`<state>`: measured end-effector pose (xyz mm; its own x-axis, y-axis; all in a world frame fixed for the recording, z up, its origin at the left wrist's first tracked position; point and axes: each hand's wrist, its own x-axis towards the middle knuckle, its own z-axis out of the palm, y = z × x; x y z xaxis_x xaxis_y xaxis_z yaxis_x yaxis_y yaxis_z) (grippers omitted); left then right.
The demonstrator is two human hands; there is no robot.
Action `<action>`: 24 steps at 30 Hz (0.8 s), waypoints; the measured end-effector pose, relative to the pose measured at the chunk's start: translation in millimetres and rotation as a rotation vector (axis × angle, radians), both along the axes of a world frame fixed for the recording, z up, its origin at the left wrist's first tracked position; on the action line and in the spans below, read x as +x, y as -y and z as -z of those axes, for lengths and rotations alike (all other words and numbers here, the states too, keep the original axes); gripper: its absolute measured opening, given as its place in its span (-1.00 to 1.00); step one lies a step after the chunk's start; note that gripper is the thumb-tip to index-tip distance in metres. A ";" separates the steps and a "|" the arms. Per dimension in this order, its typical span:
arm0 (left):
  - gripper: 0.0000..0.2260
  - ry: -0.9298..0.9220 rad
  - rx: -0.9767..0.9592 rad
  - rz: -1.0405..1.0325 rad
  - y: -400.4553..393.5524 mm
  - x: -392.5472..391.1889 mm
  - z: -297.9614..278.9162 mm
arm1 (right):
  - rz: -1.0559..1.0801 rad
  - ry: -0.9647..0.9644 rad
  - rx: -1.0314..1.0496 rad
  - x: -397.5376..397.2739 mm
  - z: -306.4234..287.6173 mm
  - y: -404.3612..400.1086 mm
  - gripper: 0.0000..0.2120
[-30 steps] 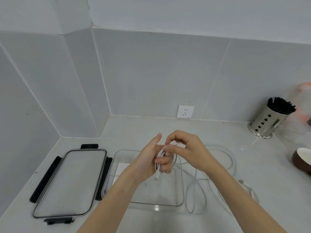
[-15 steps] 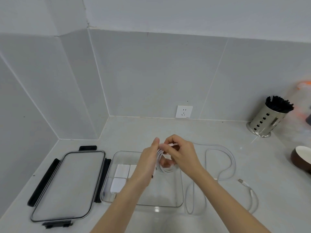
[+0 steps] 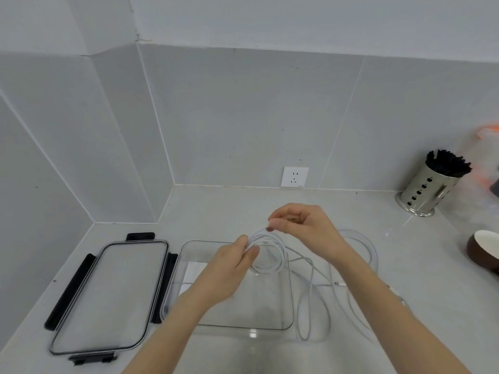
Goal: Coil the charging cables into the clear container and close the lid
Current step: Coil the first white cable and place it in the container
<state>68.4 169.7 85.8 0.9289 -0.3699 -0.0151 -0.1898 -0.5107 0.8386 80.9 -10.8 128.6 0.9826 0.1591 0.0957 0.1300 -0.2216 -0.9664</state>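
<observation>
A white charging cable (image 3: 272, 268) is wound into a small coil above the clear container (image 3: 286, 317). My left hand (image 3: 229, 268) pinches the coil's left side, and my right hand (image 3: 299, 225) grips its top. The cable's loose length (image 3: 313, 306) trails right over the counter in wide loops, with a plug end (image 3: 340, 283) lying on the surface. White charger blocks (image 3: 193, 271) lie in the container's left end, partly hidden by my left forearm. The clear lid (image 3: 108, 292) with black clips lies flat left of the container.
A metal utensil holder (image 3: 429, 187) with black sticks stands at the back right. A brown bowl (image 3: 483, 252) sits at the right edge. A wall socket (image 3: 294, 176) is on the tiled back wall. Walls close the left and back sides.
My hands have parted and a round coil now shows between them; my right hand rose to the coil's top. More of the loose cable has been drawn in from the right.
</observation>
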 end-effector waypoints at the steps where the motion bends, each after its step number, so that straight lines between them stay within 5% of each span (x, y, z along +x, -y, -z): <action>1: -0.71 -0.009 0.003 0.040 -2.5 -0.3 -1.4 | -0.022 -0.018 0.009 0.8 -3.0 5.1 -0.97; 8: -0.74 -0.207 -0.384 -0.020 8.6 -4.6 -15.7 | 0.136 -0.042 0.119 -1.6 27.3 -7.6 -0.86; 11: -0.71 -0.106 -0.268 -0.141 14.2 -3.8 -15.4 | 0.156 -0.091 0.100 -7.5 37.1 -19.9 -0.88; 16: -0.69 0.058 0.004 -0.249 15.5 1.0 -3.6 | 0.129 -0.415 0.333 -9.9 29.8 -20.9 -0.59; 21: -0.73 0.089 0.097 -0.242 17.4 3.5 4.3 | 0.014 -0.408 0.210 -12.1 33.4 -19.3 -0.86; 24: -0.76 0.073 0.097 -0.204 19.3 1.7 6.2 | 0.033 -0.425 0.227 -12.2 37.1 -18.3 -0.73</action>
<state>70.1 150.4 79.6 0.9842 -0.1744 0.0290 -0.1330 -0.6219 0.7717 68.7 7.4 91.5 0.9465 0.1486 -0.2865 -0.2903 0.0039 -0.9569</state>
